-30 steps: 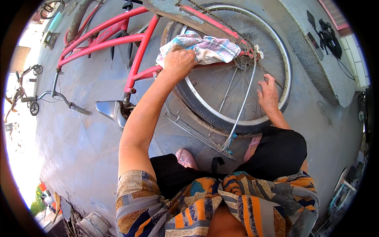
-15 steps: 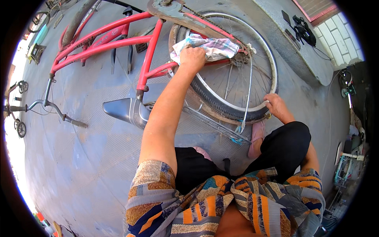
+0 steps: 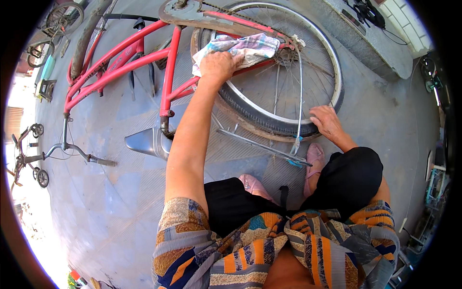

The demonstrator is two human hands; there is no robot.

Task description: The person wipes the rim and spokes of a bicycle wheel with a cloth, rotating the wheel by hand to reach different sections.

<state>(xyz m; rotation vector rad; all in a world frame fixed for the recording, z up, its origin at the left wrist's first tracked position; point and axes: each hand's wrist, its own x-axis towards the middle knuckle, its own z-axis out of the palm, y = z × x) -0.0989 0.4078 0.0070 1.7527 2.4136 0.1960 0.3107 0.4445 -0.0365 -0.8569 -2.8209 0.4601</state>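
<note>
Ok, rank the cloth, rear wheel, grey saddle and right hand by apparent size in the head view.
1. Rear wheel
2. Cloth
3. Grey saddle and right hand: they look too alike to rank

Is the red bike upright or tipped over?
Tipped over: the red bike lies on its side on the floor, its rear wheel showing face-on from above.

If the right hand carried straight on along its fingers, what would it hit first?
The right hand would probably meet the silver rod crossing the wheel; depth is unclear, so it could pass above.
</note>
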